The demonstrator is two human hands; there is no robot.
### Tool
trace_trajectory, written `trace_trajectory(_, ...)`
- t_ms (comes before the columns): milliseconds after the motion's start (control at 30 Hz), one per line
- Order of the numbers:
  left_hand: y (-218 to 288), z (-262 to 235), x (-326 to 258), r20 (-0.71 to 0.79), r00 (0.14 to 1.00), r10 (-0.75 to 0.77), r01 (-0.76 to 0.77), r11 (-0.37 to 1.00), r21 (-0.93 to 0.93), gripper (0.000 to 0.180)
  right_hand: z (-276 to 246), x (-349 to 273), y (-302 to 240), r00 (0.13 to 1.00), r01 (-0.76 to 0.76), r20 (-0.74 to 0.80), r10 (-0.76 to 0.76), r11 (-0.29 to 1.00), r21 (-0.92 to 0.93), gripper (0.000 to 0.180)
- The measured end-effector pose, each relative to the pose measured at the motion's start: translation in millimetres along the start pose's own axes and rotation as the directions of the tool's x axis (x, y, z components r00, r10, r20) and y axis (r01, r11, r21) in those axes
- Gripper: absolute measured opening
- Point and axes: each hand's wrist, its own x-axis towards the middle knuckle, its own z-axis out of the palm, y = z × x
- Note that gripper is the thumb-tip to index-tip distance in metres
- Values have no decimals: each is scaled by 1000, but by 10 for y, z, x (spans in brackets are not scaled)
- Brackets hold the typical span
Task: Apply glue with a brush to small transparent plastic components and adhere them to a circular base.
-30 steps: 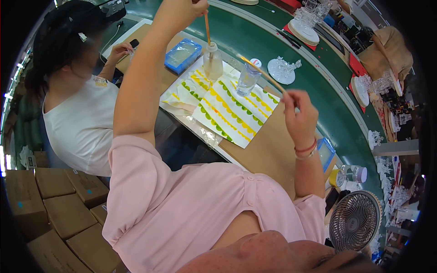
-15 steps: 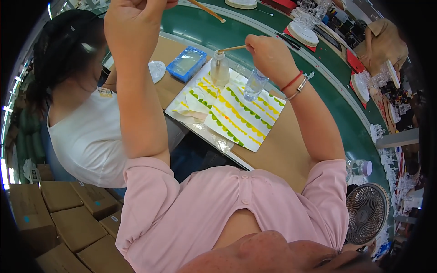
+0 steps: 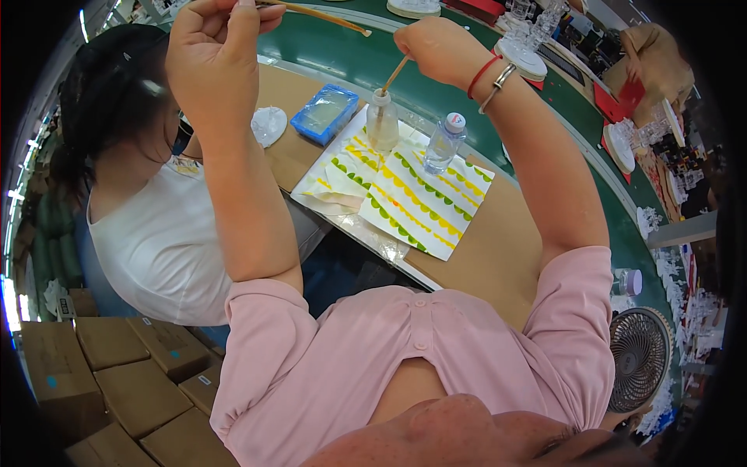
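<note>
My left hand [image 3: 214, 58] is raised at the upper left, its fingers closed on a thin wooden stick [image 3: 331, 19] with a pale tip pointing right. My right hand [image 3: 442, 50] pinches a second thin wooden stick [image 3: 396, 75], which slants down into the mouth of a clear narrow-necked bottle [image 3: 382, 132]. Just right of it stands a clear bottle with a white cap [image 3: 444, 148]. Under the bottles lies a white sheet with yellow and green scallops [image 3: 424, 204]; I cannot tell if it is cloth or paper.
A blue-rimmed clear box [image 3: 325, 114] and a white disc [image 3: 268, 126] lie on the brown board [image 3: 498, 257]. Close on my left sits a person in white [image 3: 167, 241]. Behind curves a green conveyor [image 3: 572, 167] with white-based clear pieces. At right are a fan [image 3: 640, 359] and a purple-capped bottle [image 3: 627, 282].
My right hand has risen and moved left, so its stick now stands steeper in the bottle. My left hand has lowered slightly with its stick. The view has shifted a little.
</note>
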Motion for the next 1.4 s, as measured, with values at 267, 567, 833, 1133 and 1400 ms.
trace_trajectory(267,-167,-124,-1,10,986,168,-168,986,7,8,77,146,-13,991,108,81,-110,994,26,13)
trace_trajectory(567,-160,260,-141,92,967,238,-234,971,-52,11,428,-475,687,991,-135,47,127,953,272,48)
trace_trajectory(833,-55,685,-730,203,962,182,-152,976,-156,10,245,-2249,2014,816,-576,73,573,818,20,44)
trace_trajectory(1133,-162,815,-1469,579,768,274,-128,952,-279,26,714,-3200,2331,371,-848,290,882,450,-282,59)
trace_trajectory(1400,-273,825,-1865,614,747,257,-95,954,-283,31,1057,-3473,2294,464,-869,8,886,456,-192,20)
